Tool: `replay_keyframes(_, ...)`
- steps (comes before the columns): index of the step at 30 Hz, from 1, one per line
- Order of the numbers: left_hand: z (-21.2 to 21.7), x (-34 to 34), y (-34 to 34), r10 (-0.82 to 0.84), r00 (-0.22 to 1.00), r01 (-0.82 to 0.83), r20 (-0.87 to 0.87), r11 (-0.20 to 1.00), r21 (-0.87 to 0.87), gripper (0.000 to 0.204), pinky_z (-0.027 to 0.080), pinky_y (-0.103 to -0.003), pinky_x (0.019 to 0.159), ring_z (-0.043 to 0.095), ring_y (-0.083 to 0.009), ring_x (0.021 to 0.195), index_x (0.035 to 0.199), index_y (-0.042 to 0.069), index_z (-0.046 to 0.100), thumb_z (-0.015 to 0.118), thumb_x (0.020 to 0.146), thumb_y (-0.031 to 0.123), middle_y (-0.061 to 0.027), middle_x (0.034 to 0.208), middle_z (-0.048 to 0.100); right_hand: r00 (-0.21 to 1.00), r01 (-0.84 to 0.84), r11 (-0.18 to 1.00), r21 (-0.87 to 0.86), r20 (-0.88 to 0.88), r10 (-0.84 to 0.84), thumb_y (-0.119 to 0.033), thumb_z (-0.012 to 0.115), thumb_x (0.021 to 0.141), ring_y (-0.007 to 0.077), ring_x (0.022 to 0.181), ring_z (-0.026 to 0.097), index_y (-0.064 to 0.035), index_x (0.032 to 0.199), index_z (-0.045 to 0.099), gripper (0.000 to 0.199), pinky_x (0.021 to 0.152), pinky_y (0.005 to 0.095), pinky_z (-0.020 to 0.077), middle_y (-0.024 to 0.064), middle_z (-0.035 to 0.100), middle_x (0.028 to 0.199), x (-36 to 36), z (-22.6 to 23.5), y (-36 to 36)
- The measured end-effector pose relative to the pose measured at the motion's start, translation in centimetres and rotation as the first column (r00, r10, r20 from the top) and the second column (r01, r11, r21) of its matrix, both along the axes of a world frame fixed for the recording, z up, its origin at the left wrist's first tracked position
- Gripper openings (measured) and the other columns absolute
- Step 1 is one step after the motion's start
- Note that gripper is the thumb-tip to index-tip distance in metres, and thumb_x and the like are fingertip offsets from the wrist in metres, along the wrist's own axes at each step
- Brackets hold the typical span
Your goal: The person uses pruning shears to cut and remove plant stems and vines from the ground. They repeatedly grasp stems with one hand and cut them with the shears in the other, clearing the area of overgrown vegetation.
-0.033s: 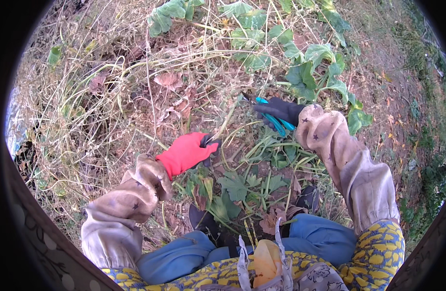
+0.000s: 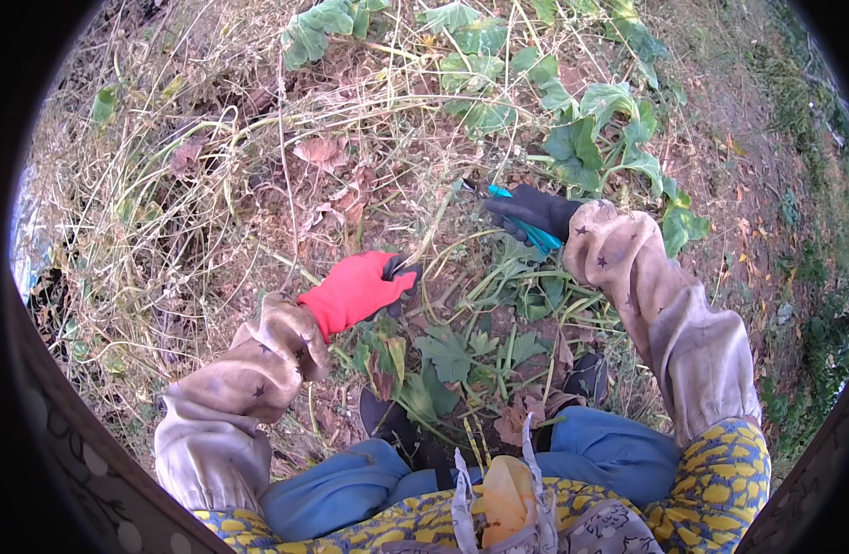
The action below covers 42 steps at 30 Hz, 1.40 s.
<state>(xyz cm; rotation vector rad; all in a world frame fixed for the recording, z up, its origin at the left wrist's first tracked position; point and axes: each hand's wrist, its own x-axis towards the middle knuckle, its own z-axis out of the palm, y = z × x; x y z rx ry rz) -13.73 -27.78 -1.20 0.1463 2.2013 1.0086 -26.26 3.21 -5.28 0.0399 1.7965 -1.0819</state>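
Note:
My left hand (image 2: 364,284), in a red glove with dark fingertips, is closed around a pale vine stem (image 2: 430,233) that slants up and away from it. To its right, my right hand (image 2: 535,211) in a dark glove grips pruning shears with teal handles (image 2: 541,239). Their handles are squeezed close together. The blades point left, at the upper part of that stem; whether they touch it I cannot tell. Below both hands lie cut-looking green stalks and lobed leaves (image 2: 446,354), between my shoes.
Dry, tangled vines (image 2: 189,166) cover the ground at left and ahead. Large green leaves (image 2: 577,148) grow at the upper right, with more along the top. A curled brown leaf (image 2: 321,153) lies farther off. Bare soil and grass (image 2: 743,240) run down the right side.
The shears' handles have come together in my right hand, and the blades have shifted slightly. My left hand has stayed almost still on the stem.

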Motion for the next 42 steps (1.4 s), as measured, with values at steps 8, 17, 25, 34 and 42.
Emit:
replay_keyframes(8, 2.5, 3.0, 0.3, 0.031, 0.997, -0.031, -0.067, 1.0, -0.004, 0.03, 0.051, -0.035, 0.069, 0.066, -0.0244, 0.07, 0.105, 0.011, 0.067, 0.065, 0.091, 0.037, -0.0083, 0.078, 0.068, 0.986, -0.088, 0.989, -0.116, -0.149, 0.07, -0.053, 0.055, 0.095, 0.0143, 0.06, 0.061, -0.0043, 0.087, 0.059, 0.05, 0.055, 0.0314, 0.0489, 0.0048, 0.06, 0.072, 3.7, 3.0, 3.0)
replay_keyframes(17, 2.7, 4.1, 0.7, 0.077, 0.978, -0.068, -0.191, 0.996, 0.054, 0.033, 0.051, -0.034, 0.066, 0.065, -0.0204, 0.067, 0.115, 0.011, 0.066, 0.07, 0.09, 0.033, -0.0094, 0.079, 0.068, 0.884, -0.466, 0.868, -0.173, -0.129, 0.449, -0.058, 0.054, 0.095, 0.0146, 0.083, 0.065, -0.003, 0.102, 0.063, 0.056, 0.072, 0.0325, 0.0521, 0.0072, 0.066, 0.086, 7.2, 5.2, 1.8)
replay_keyframes(25, 2.7, 3.7, 1.1, -0.136, 0.956, 0.109, -0.26, 0.987, -0.114, 0.048, 0.053, -0.034, 0.073, 0.067, -0.0234, 0.077, 0.121, 0.01, 0.062, 0.075, 0.085, 0.037, -0.0104, 0.088, 0.07, 0.957, -0.288, 0.937, -0.196, -0.081, 0.278, -0.054, 0.057, 0.095, 0.0136, 0.069, 0.064, -0.0045, 0.092, 0.06, 0.049, 0.062, 0.0311, 0.0516, 0.0066, 0.064, 0.077, 9.0, 5.0, 0.3)
replay_keyframes(34, 0.6, 2.4, -5.5, -0.598, 0.715, 0.347, -0.363, 0.754, -0.558, 0.043, 0.05, -0.045, 0.071, 0.064, -0.033, 0.079, 0.113, 0.017, 0.061, 0.074, 0.076, 0.033, -0.0103, 0.094, 0.062, 0.974, -0.222, 0.954, -0.202, -0.101, 0.205, -0.05, 0.057, 0.096, 0.0129, 0.06, 0.06, -0.004, 0.085, 0.06, 0.047, 0.056, 0.0302, 0.0495, 0.0044, 0.06, 0.068, 9.1, 5.6, 0.5)
replay_keyframes(42, -0.1, 1.8, -5.5, -0.526, 0.706, 0.353, -0.474, 0.842, -0.408, 0.033, 0.049, -0.044, 0.072, 0.063, -0.034, 0.078, 0.111, 0.015, 0.062, 0.071, 0.082, 0.025, -0.0115, 0.091, 0.062, 0.982, -0.167, 0.984, -0.063, -0.105, 0.16, -0.049, 0.055, 0.097, 0.0114, 0.056, 0.056, -0.0042, 0.083, 0.057, 0.047, 0.053, 0.0304, 0.0456, 0.0017, 0.056, 0.063, 9.7, 6.1, 1.4)
